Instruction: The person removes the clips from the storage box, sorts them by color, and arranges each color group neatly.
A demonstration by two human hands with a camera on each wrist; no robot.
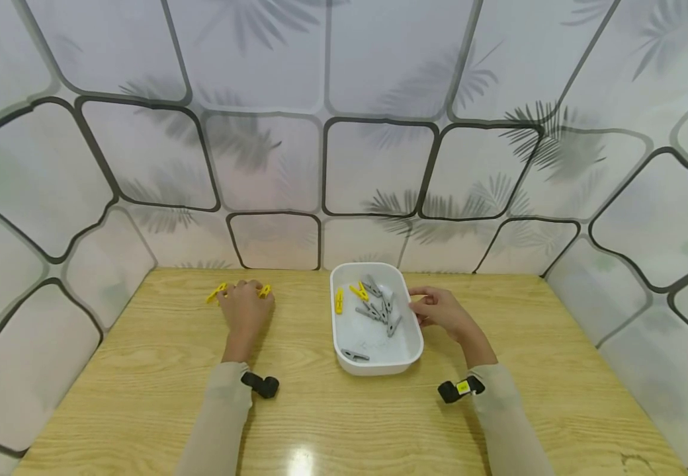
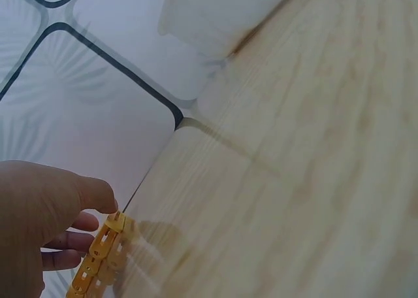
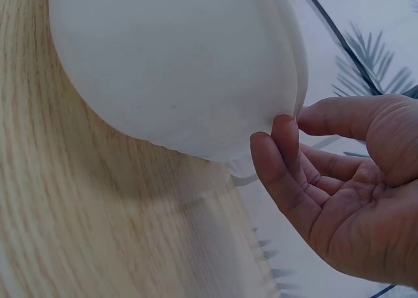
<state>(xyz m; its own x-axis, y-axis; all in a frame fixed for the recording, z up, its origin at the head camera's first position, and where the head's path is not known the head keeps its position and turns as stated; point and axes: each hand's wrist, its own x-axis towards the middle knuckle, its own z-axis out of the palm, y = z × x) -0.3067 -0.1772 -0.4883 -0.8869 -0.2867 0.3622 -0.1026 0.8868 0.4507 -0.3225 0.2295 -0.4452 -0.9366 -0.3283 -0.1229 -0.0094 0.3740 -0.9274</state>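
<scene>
Over at the left of the table, my left hand [image 1: 245, 305] is among yellow clothespins [image 1: 215, 293]. One end shows on each side of the hand; the middle is hidden beneath it. From the left wrist, the thumb tip meets the top of a yellow clothespin [image 2: 108, 236], with fingers curled behind the row. A white plastic container [image 1: 374, 369] stands at centre. My right hand [image 1: 441, 311] pinches its right rim, thumb at the edge and fingertips against the outer wall [image 3: 170, 63]. Inside lie several grey clothespins [image 1: 384, 309] and two yellow ones [image 1: 339, 301].
The light wood table [image 1: 308, 423] meets a patterned wall covering [image 1: 368, 172] at its back edge. One grey clothespin [image 1: 354, 355] lies apart near the container's front. Each wrist carries a black strapped camera [image 1: 260, 385].
</scene>
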